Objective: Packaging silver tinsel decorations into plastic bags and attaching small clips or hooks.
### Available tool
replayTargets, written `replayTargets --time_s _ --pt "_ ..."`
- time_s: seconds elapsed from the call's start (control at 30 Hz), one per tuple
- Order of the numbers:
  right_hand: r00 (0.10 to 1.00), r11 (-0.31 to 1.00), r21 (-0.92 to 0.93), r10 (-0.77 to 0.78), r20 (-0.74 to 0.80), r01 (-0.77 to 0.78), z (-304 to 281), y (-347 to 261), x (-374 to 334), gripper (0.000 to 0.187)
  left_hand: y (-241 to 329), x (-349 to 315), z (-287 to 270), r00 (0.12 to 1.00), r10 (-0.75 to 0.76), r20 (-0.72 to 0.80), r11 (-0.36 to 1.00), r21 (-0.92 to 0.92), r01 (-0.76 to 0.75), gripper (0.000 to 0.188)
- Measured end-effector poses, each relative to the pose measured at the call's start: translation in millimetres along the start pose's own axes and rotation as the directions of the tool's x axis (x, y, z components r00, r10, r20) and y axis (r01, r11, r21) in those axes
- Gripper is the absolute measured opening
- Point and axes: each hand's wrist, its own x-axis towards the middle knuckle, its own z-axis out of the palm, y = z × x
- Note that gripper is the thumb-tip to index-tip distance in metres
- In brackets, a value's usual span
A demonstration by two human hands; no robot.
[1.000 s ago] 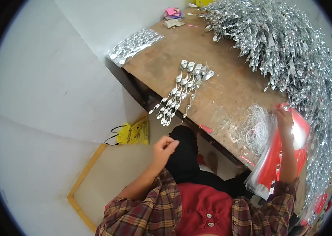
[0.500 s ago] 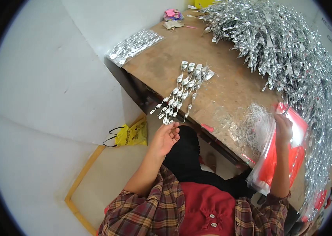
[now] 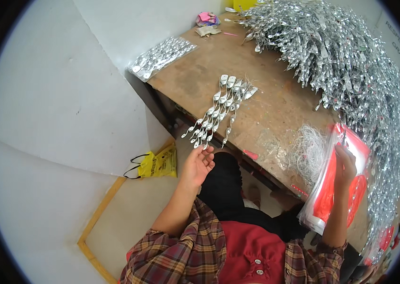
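Several silver twisted spiral strips (image 3: 219,111) lie side by side on the brown table, their lower ends over its near edge. Right at those ends is my left hand (image 3: 199,164), palm up, fingers loosely curled and apart, with no object visible in it. My right hand (image 3: 346,163) is closed above a stack of clear plastic bags with red and white print (image 3: 325,201). A small dark tip pokes out past its fingers; what it belongs to is hidden. Beside the bags lies a tangle of thin whitish thread (image 3: 308,154).
A big heap of silver strips (image 3: 323,52) covers the table's far and right side. A packed clear bag of silver pieces (image 3: 162,57) lies at the left corner. Pink scraps (image 3: 208,19) sit at the back. A yellow bag (image 3: 158,162) stands on the floor by the white wall.
My left hand has moved slightly up towards the strip ends. My right hand has shifted a little down over the bags, and a dark tip now shows at its fingers.
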Motion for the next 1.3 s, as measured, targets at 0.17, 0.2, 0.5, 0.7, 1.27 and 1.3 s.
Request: replayTargets --time_s 0.17,0.2,0.5,0.7,1.27,1.3 --pt "1.0 1.0 0.027 0.004 -0.003 -0.004 1 -7 3 0.025 3 -2 0 0.999 0.035 -0.022 0.996 0.078 -0.033 0.021" --pt "1.0 1.0 0.028 0.006 -0.001 -0.006 1 -8 4 0.025 3 -3 2 0.999 0.045 -0.019 0.994 0.103 -0.043 0.022" --pt "1.0 0.996 0.091 0.022 -0.006 -0.022 7 -12 8 0.025 4 -6 3 0.997 0.064 -0.036 0.998 -0.002 -0.064 0.019" --pt "0.999 0.994 0.107 0.031 -0.02 -0.029 7 -13 5 0.025 2 -5 2 0.999 0.036 -0.004 0.999 0.002 -0.036 0.014" --pt "0.999 0.989 0.143 0.031 -0.036 -0.026 -11 -19 -5 0.028 -7 -9 10 1.0 0.028 -0.013 0.986 0.163 -0.026 0.018" --pt "0.998 0.99 0.135 0.038 -0.043 -0.032 -13 -21 -6 0.028 -8 -11 11 0.999 -0.004 -0.036 0.99 0.139 0.009 0.019"
